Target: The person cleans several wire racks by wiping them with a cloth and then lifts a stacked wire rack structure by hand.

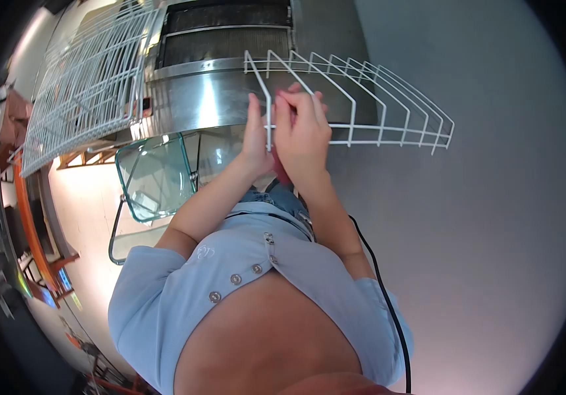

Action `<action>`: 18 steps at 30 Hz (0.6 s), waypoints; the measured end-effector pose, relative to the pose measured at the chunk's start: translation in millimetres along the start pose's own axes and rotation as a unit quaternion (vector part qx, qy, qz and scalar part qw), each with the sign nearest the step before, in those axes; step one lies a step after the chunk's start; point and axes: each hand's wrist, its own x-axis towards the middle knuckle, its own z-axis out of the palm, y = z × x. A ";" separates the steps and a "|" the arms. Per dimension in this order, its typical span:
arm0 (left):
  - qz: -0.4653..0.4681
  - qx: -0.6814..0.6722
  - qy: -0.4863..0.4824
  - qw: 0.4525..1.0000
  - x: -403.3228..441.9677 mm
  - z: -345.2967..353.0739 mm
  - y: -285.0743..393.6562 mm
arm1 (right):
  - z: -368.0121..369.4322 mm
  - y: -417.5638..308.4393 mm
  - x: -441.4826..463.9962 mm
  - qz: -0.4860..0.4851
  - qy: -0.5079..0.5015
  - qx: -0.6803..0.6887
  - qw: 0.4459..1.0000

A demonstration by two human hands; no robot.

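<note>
A white wire rack [352, 118] with bent wires is held in front of me, its near end between my hands. My left hand [254, 137] is at that end, thumb pointing up beside the wire, its other fingers partly hidden. Just to the right, my right hand [302, 128] has its fingers curled in against the rack. Something soft and red, like a cloth [281, 170], hangs below the right hand, and a bit of it shows between the fingers. Motion blur makes its edges hard to see.
A steel machine [223, 102] with a dark mesh bed stands behind the rack. More white wire racks [88, 85] are stacked at left. Below them is a green folding chair [158, 178]. A black cable [388, 296] runs down my right side, and a grey wall [480, 217] fills the right.
</note>
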 end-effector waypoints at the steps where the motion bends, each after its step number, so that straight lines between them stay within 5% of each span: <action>1: -0.013 0.001 -0.006 1.000 1.9 -2.3 0.0 | 6.3 -1.1 0.9 -0.011 0.004 -0.107 0.994; 5: 0.013 0.010 -0.091 0.996 6.2 -8.8 3.5 | -6.9 3.0 -36.7 -0.022 -0.073 -0.120 0.990; 8: 0.007 0.060 -0.033 0.998 4.4 -4.0 3.0 | -12.6 13.1 -62.5 -0.027 -0.148 -0.083 0.985; 12: 0.009 0.062 -0.070 0.996 3.9 0.4 2.5 | -15.5 -4.2 -33.2 -0.100 0.015 -0.028 0.994; 18: -0.012 0.083 -0.072 0.994 1.1 -3.7 8.7 | -2.3 27.7 -47.5 -0.069 0.002 -0.192 0.979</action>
